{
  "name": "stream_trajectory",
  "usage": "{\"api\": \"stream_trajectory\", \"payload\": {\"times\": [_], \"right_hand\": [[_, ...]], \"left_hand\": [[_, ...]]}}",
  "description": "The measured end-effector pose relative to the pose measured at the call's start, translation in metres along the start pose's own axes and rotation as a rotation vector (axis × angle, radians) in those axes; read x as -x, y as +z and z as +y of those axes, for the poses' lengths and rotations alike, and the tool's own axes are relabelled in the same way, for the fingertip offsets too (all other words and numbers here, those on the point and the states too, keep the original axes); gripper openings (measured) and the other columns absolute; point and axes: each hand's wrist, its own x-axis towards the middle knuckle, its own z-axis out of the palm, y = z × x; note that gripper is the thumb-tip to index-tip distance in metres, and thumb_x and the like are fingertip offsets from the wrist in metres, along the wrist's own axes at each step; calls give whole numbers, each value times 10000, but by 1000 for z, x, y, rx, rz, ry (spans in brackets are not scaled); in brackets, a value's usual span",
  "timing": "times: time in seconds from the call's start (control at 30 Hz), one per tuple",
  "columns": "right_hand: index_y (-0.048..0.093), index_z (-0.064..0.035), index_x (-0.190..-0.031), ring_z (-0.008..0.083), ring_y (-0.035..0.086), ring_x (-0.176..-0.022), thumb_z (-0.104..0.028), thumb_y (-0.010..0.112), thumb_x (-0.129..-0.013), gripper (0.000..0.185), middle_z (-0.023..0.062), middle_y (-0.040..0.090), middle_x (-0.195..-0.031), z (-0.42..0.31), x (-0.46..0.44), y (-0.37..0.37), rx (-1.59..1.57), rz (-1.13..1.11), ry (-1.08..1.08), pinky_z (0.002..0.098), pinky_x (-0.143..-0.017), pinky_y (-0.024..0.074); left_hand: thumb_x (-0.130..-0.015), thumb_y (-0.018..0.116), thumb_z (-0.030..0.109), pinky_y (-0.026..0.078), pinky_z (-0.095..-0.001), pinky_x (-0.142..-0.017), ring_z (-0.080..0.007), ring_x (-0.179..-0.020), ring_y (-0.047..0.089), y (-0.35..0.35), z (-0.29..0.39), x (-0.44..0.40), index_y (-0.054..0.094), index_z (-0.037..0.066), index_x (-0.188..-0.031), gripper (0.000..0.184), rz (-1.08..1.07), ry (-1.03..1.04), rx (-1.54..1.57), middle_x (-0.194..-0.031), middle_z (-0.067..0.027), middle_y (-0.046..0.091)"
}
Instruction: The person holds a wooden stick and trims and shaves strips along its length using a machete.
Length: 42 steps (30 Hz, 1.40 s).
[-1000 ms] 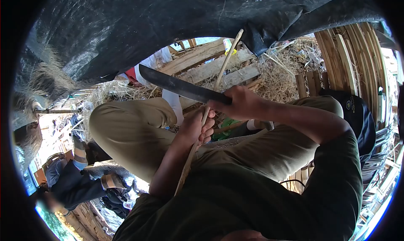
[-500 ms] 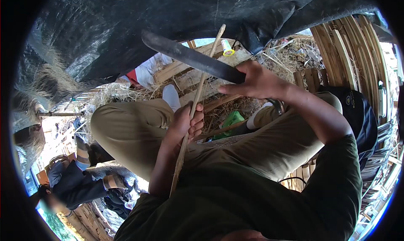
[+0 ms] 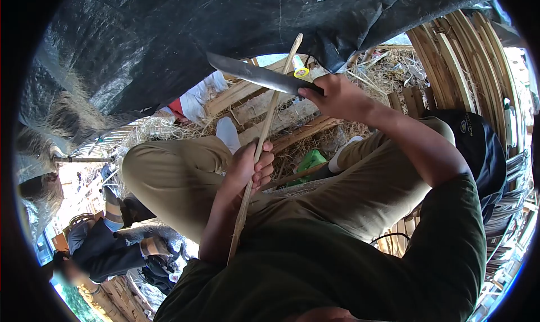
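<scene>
My left hand (image 3: 251, 165) is closed around a long, thin wooden stick (image 3: 261, 135). The stick slants upward, its lower end against my shirt and its pale tip beyond my hand. In my right hand (image 3: 340, 100) is a machete (image 3: 253, 74) with a dark, broad blade, its handle mostly hidden by my fingers. My thumb lies close to the base of the blade. The blade points to the upper left and crosses the upper part of the stick; I cannot tell how firmly they touch.
Dark plastic sheeting (image 3: 169, 29) hangs ahead. Wooden slats (image 3: 461, 63) stand at the right beside a black bag (image 3: 478, 147). Straw, boards, a yellow-and-white cup (image 3: 300, 70) and a green plastic bag (image 3: 310, 163) lie beyond my crossed legs. Another person (image 3: 104, 246) sits lower left.
The machete has shifted slightly, its tip moving right and down, and the blade has turned to show a bright edge. My right hand has risen a little. The left hand and stick stay nearly still.
</scene>
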Motion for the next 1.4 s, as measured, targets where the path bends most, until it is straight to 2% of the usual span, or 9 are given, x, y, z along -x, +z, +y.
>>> {"api": "stream_trajectory", "payload": {"times": [0.17,0.4,0.47,0.57,0.67,0.73,0.97,1.13,1.4], "right_hand": [[679,-23,-979,408,696,-807,-496,457,-1011,523,205,692,-813,25,-22,8,231,229,45,498,-762,542],[666,1,-992,392,703,-808,-505,470,-1005,543,220,692,-811,-4,-38,17,-64,-128,304,489,-738,542],[668,-34,-901,300,678,-599,-480,534,-995,476,156,649,-663,-8,-25,57,-49,-38,-31,455,-586,515],[670,-8,-1006,385,703,-802,-517,474,-999,546,230,688,-830,-25,-30,36,8,-181,-7,471,-741,555],[678,-2,-974,401,698,-789,-498,499,-994,527,228,682,-777,8,-63,16,-14,-101,206,484,-729,560],[675,-2,-959,387,707,-766,-459,510,-999,488,219,681,-765,39,-76,16,103,114,74,483,-692,568],[629,6,-1054,347,722,-738,-506,454,-1008,543,180,702,-849,-6,-41,29,88,-299,-12,519,-699,570],[676,-4,-978,385,717,-762,-490,490,-995,521,204,696,-802,81,-82,18,158,14,239,494,-735,572],[678,11,-869,282,653,-539,-439,577,-979,475,178,619,-601,26,-58,37,-58,-114,214,439,-531,505]], "left_hand": [[-1047,353,370,234,-219,-326,-47,-364,276,8,-8,7,468,184,-877,277,34,-32,-39,-518,79,311],[-1037,354,414,232,-230,-334,-55,-349,250,-7,-6,14,445,212,-821,310,26,-78,-22,-497,83,288],[-1039,346,419,228,-231,-331,-56,-345,242,-14,-3,11,442,219,-810,318,18,-89,10,-492,84,284],[-1037,343,424,220,-236,-328,-55,-346,241,-15,1,13,438,222,-800,326,-1,-78,17,-492,83,286],[-1035,355,431,209,-237,-323,-55,-349,239,-13,3,16,440,220,-802,326,-31,-111,45,-492,80,285],[-1030,366,422,221,-241,-334,-61,-356,244,-13,-2,18,439,218,-808,310,-45,-145,41,-491,77,283],[-1040,313,357,318,-276,-407,-98,-395,340,-11,-7,4,470,102,-859,349,76,-1,-229,-544,14,382],[-1059,285,373,363,-274,-428,-105,-426,401,-9,-4,8,506,64,-918,405,140,119,-416,-570,0,429],[-1046,304,326,355,-276,-419,-103,-435,409,-25,-1,2,509,63,-926,355,109,71,-317,-580,-5,441]]}}
